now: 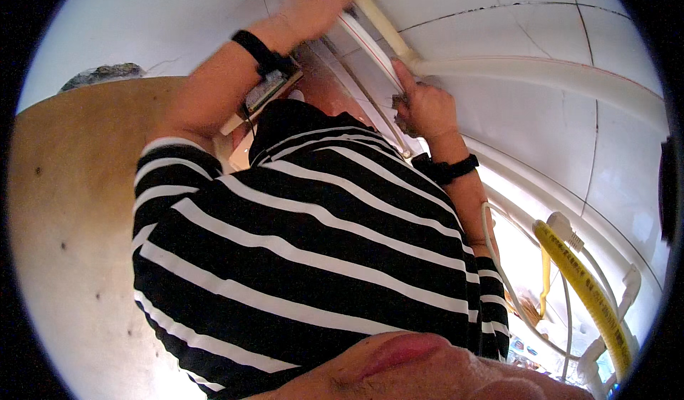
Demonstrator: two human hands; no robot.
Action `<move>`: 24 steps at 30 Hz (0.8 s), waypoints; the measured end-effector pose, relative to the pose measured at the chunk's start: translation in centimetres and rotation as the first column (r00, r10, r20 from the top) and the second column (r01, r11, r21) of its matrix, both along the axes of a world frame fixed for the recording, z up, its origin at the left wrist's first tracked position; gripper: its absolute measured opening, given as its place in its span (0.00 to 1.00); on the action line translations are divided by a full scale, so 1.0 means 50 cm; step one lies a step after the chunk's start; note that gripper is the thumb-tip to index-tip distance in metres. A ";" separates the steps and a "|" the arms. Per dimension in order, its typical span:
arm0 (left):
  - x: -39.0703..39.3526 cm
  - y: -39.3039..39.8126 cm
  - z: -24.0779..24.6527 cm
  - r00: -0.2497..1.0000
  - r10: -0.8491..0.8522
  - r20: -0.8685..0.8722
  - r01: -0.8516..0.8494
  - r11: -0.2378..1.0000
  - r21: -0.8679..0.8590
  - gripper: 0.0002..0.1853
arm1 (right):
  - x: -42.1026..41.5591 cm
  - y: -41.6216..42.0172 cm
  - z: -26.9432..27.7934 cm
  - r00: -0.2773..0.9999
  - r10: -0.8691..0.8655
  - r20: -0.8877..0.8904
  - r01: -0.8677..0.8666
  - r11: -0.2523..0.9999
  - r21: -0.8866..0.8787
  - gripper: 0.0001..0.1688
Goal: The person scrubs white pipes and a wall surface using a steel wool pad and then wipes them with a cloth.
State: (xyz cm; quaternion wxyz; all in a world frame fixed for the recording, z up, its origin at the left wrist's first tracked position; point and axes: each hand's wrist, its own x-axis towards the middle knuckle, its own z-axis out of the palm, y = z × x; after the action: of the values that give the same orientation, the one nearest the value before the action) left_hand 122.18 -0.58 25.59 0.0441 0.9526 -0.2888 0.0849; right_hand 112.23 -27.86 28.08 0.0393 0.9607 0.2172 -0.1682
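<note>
A white plastic pipe with a red stripe (371, 47) slants across the top middle. My left hand (318, 4), blurred and wearing a black wristband, is closed around its upper part; the fingertips are partly hidden. At the pipe's lower end my right hand (427, 103) grips it, with a finger along its side. A small dark, rough-looking thing (402, 111) shows at the right fingers; what it is cannot be told. Beside the held pipe runs a cream-coloured pipe (377, 15), meeting a wider white pipe (481, 69) at a joint.
Tiled wall (556, 31) rises at the right, with cracks. A brown panel (80, 175) fills the left, below a broken patch in the wall (104, 74). A yellow hose (582, 288) and a white plug with its cable (561, 229) hang at the lower right.
</note>
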 end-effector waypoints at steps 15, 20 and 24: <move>-0.020 -0.030 -0.094 0.979 -0.039 0.202 0.096 0.955 -0.279 0.09 | -0.001 -0.010 0.000 0.999 -0.029 -0.042 0.029 1.000 -0.012 0.49; 0.015 0.068 -0.107 0.909 0.211 0.358 -0.036 0.899 -0.437 0.12 | 0.007 -0.007 -0.009 1.000 -0.006 -0.011 0.006 1.000 0.002 0.49; -0.092 -0.087 -0.149 0.955 0.025 0.294 0.149 0.820 -0.552 0.16 | 0.019 -0.002 -0.008 0.999 -0.014 -0.047 0.012 0.999 -0.045 0.50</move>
State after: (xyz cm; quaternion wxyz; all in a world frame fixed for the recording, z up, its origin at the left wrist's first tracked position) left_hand 117.58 -4.92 18.17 0.2860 0.8632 -0.2846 0.3035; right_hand 113.18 -27.97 27.70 0.0545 0.9568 0.2078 -0.1959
